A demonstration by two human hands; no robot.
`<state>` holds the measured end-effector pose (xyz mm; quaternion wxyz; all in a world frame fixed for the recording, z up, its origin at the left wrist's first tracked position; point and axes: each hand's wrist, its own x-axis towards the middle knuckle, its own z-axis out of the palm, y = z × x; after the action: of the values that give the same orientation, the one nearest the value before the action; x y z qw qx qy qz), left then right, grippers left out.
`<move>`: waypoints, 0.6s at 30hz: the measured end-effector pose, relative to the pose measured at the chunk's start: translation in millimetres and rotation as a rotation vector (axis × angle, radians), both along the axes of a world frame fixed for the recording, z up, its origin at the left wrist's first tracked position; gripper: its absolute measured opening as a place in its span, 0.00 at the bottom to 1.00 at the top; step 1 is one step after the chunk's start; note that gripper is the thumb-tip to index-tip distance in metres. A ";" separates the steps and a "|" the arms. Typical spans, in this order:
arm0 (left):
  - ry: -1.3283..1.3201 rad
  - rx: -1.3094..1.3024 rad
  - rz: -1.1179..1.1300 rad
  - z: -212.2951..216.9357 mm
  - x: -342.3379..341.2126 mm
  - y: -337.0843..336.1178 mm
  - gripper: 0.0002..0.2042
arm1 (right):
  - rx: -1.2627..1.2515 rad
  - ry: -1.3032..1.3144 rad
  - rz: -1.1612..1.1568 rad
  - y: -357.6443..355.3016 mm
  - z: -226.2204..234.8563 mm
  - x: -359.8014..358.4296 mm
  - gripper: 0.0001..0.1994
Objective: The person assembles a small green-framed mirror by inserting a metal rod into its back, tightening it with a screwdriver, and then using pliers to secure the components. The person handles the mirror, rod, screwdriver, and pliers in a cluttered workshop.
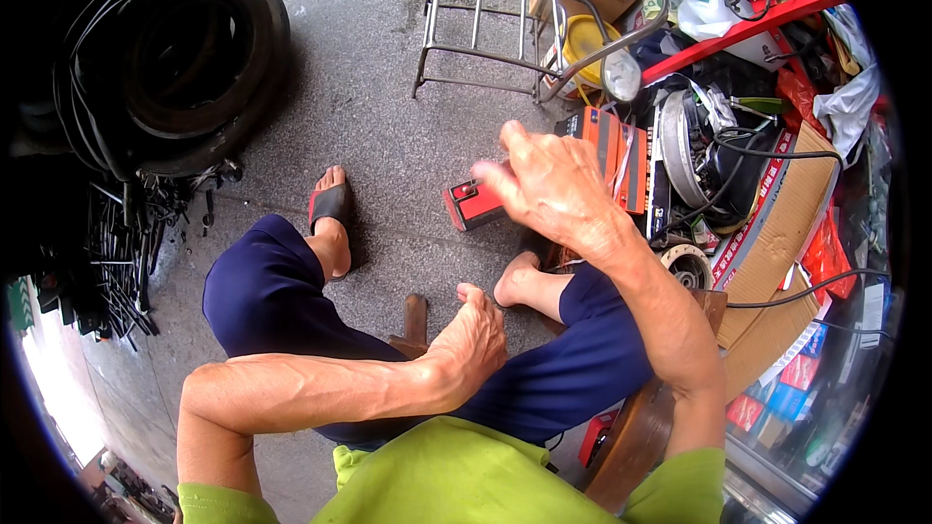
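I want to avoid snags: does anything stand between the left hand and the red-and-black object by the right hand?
Nothing visible: grey floor shows between the left hand and the red-and-black object; the right foot is further right.

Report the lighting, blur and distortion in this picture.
Head view: the right grip smears at the thumb; head view: the tyres sink into dark shadow; head view: white glare washes out the lower left edge; head view: fisheye bending grows toward the black rim.

Hands (470, 342) (555, 186) apart (right farther forward)
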<state>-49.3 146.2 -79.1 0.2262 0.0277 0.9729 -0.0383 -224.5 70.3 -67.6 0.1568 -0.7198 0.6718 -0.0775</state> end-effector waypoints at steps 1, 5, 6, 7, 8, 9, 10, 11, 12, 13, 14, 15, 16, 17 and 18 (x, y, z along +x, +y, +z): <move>0.005 0.006 0.005 -1.3 0.3 0.1 0.14 | 0.127 0.069 -0.047 -0.9 3.2 0.5 0.08; 0.020 0.014 0.012 -0.6 -0.6 0.9 0.15 | -0.347 -0.102 0.138 4.7 -14.9 -9.4 0.11; 0.017 0.015 0.018 -0.1 -0.8 1.0 0.15 | -0.347 -0.135 0.131 4.2 -15.6 -8.6 0.11; 0.015 0.015 0.023 0.7 -1.9 1.2 0.15 | -0.346 -0.167 0.122 3.7 -15.9 -7.8 0.11; 0.013 0.016 0.027 1.5 -2.8 1.5 0.15 | -0.284 -0.148 0.093 3.7 -13.3 -6.7 0.10; 0.009 0.008 0.029 1.6 -2.0 1.2 0.15 | -0.222 -0.136 0.069 1.5 -10.5 -2.3 0.10; 0.006 0.000 0.029 1.8 -1.1 1.0 0.15 | -0.098 -0.072 0.026 1.3 -3.0 0.6 0.09; 0.002 -0.007 0.029 1.7 0.4 0.6 0.15 | 0.026 -0.008 -0.017 -0.1 4.6 3.9 0.08; 0.021 0.001 0.033 1.2 0.8 0.5 0.15 | 0.154 0.039 -0.055 -2.5 9.3 3.2 0.06; 0.039 0.010 0.037 0.6 1.0 -0.1 0.15 | 0.084 0.001 -0.030 -1.0 6.4 1.7 0.06; 0.057 0.019 0.040 0.2 1.3 -0.7 0.14 | 0.014 -0.036 -0.006 1.4 0.0 -0.9 0.06; 0.037 0.046 0.062 -0.1 1.2 -1.9 0.14 | -0.056 -0.074 0.018 3.4 -5.3 -2.2 0.06; 0.016 0.072 0.084 0.2 -0.6 -4.9 0.13 | -0.106 -0.100 0.050 4.4 -8.6 -3.1 0.06; -0.005 0.098 0.106 0.4 -2.2 -7.8 0.12 | -0.156 -0.126 0.082 5.2 -11.3 -3.8 0.06; 0.028 0.021 0.097 -1.6 -1.4 -11.5 0.10 | -0.208 -0.150 0.110 5.8 -10.7 -4.8 0.06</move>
<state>-50.7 134.7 -80.6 0.2137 -0.0175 0.9766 -0.0175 -229.3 76.1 -78.3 0.1350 -0.7600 0.6062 -0.1917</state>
